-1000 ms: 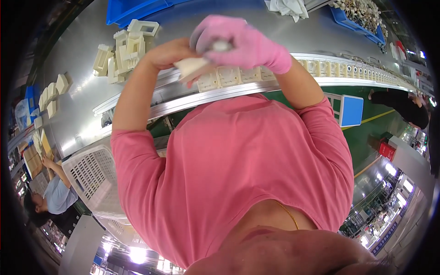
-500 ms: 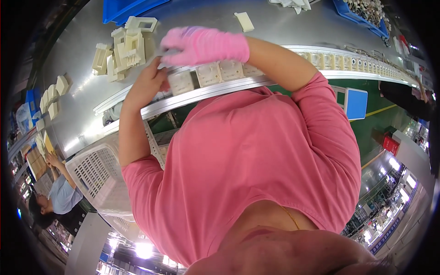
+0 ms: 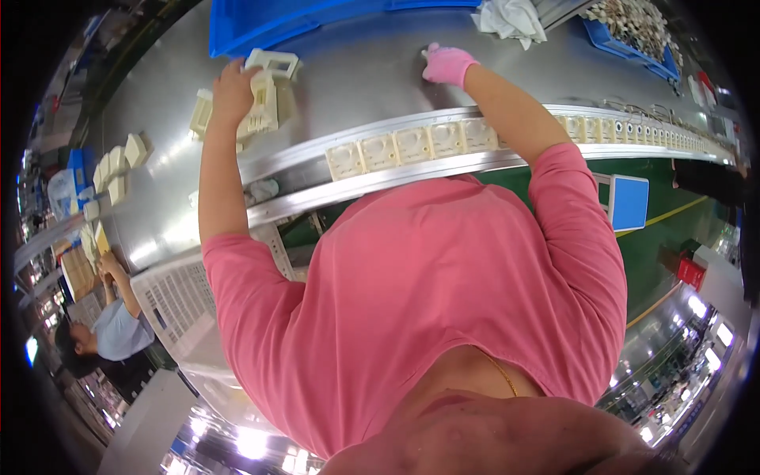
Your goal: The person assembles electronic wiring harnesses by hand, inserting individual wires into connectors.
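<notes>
My bare left hand (image 3: 235, 89) reaches over a pile of cream plastic housings (image 3: 264, 111), thumb and fingers apart, touching its near-left side. A cream rectangular frame (image 3: 275, 63) lies at the pile's far edge, beside the thumb. My right hand (image 3: 449, 65), in a pink glove, is on the metal table with its fingers curled; whatever is under the fingertips is hidden. Between my hands and body, a row of square cream housings (image 3: 412, 145) stands side by side in a metal rail (image 3: 297, 198).
Beyond the pile stands a blue bin (image 3: 269, 28). A white cloth (image 3: 511, 20) and a blue tray (image 3: 613, 41) of small parts lie at far right. More cream pieces (image 3: 119, 162) sit at left, above a white basket (image 3: 178, 297). Another person (image 3: 119, 328) works at far left.
My hands have moved apart from the rail's left end: the left out to the pile, the right across to the right. A gap among the housings has closed. The loose cream piece no longer shows.
</notes>
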Action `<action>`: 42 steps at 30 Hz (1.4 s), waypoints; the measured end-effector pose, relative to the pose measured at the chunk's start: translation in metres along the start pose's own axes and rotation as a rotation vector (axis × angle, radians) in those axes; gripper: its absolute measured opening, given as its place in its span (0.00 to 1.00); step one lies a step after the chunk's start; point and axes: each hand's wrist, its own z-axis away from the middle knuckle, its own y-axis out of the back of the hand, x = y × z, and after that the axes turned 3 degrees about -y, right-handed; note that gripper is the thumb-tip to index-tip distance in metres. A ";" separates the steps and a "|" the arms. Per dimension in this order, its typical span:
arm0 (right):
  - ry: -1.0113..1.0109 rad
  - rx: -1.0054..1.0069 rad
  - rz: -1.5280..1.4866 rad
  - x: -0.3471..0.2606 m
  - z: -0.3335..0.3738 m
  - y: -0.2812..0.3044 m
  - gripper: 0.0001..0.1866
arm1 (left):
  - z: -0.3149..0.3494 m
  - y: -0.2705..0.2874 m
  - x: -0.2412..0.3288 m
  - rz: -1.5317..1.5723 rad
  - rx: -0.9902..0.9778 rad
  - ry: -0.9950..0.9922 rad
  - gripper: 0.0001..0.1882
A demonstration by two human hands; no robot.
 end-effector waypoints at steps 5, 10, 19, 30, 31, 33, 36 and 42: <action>0.008 0.367 0.100 0.020 -0.023 -0.046 0.28 | -0.013 -0.047 0.005 0.045 -0.143 -0.123 0.23; -0.002 0.259 0.023 -0.005 -0.011 -0.016 0.07 | -0.016 -0.061 -0.016 0.053 -0.329 -0.278 0.20; -0.086 0.134 0.014 0.000 -0.010 -0.004 0.15 | -0.051 0.018 0.041 0.230 -0.376 -0.140 0.06; 0.532 0.097 -0.603 -0.014 0.021 0.040 0.14 | -0.043 0.018 0.098 1.678 0.200 0.500 0.18; 0.500 -0.095 -0.913 -0.020 0.054 0.059 0.14 | -0.044 0.013 0.103 1.851 0.149 0.564 0.17; 0.566 -0.099 -0.981 -0.031 0.082 0.072 0.14 | -0.042 -0.019 0.108 1.820 0.163 0.449 0.16; 0.557 -0.004 -1.056 -0.039 0.095 0.072 0.15 | -0.038 0.007 0.159 2.023 0.169 0.429 0.15; 0.468 0.504 -1.000 -0.054 0.094 0.040 0.16 | -0.035 0.020 0.191 1.751 0.198 0.316 0.22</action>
